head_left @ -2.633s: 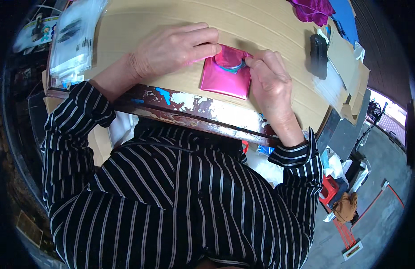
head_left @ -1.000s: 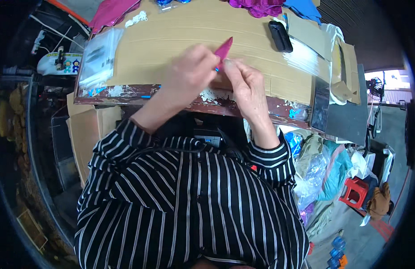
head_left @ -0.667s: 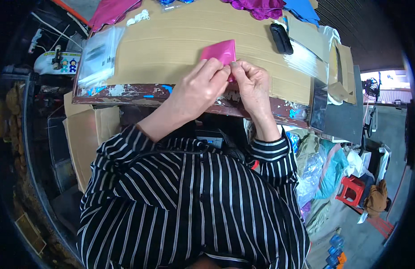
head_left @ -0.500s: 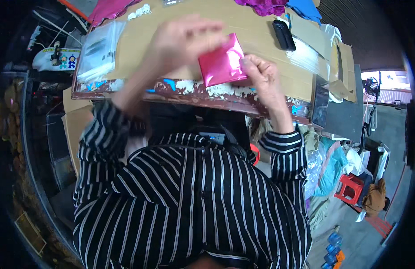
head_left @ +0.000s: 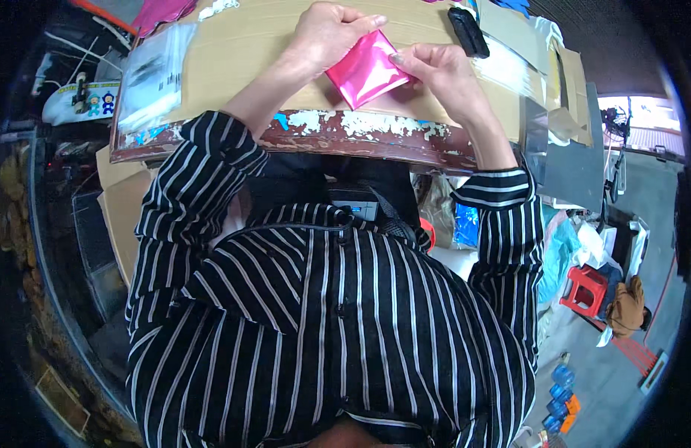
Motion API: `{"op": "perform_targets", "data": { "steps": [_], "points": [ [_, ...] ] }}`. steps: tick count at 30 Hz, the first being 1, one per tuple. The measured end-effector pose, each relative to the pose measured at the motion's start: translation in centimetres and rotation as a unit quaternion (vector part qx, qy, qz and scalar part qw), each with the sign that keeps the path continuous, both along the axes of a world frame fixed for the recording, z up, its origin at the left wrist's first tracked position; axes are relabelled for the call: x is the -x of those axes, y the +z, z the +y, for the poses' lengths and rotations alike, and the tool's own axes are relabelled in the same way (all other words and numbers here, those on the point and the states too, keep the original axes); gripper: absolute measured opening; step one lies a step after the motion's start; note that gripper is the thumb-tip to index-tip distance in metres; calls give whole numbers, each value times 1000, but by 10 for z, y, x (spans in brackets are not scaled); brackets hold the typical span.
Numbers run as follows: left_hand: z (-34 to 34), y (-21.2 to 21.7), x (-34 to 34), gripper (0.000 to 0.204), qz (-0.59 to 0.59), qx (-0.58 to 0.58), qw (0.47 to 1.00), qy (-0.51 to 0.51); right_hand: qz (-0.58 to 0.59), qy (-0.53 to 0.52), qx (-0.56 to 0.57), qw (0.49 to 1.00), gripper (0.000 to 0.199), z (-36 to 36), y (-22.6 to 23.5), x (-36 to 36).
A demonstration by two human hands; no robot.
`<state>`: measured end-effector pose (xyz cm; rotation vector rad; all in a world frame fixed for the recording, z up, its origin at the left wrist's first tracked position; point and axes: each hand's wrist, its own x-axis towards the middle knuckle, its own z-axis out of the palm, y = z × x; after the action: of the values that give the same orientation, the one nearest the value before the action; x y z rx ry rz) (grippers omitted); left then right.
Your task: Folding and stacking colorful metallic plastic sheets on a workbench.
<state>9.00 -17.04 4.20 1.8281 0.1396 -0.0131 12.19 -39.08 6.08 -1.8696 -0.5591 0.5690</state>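
A small shiny pink foil packet point(head_left: 364, 71) is held up over the near part of the cardboard-covered table point(head_left: 233, 67). My left hand point(head_left: 327, 33) pinches its upper edge between thumb and fingers. On the other side, my right hand point(head_left: 442, 71) grips the packet's right corner, thumb on top; its other fingers are partly hidden behind the foil. Tilted, the packet shows one corner pointing down toward the table's worn front edge.
Clear plastic bags point(head_left: 155, 75) lie at the table's left. A black case point(head_left: 468, 32) rests at the far right, near more clear plastic point(head_left: 506, 71). Pink fabric point(head_left: 162, 15) sits at the back left. A red stool point(head_left: 584, 290) stands on the floor to the right.
My left hand, blurred above the packet before, now grips its upper edge. The packet has turned and moved slightly up the picture, and my right hand remains on it.
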Motion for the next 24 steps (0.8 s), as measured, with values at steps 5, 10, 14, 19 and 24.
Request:
{"op": "perform_targets", "data": {
  "steps": [5,10,14,19,24],
  "points": [
    [1,-5,-2,36,-28,20,997,65,65,-70,-33,995,18,8,-1,-4],
    [2,0,4,39,-33,130,990,47,57,-84,-79,992,19,8,-1,-5],
    [16,11,11,40,-4,288,953,-98,30,-61,-89,994,19,4,4,-9],
    [27,19,28,42,38,270,956,-108,-17,-71,-100,992,17,26,20,9],
    [21,-5,24,42,-20,306,950,-59,-179,-232,-90,952,19,39,4,33]
  ]
}}
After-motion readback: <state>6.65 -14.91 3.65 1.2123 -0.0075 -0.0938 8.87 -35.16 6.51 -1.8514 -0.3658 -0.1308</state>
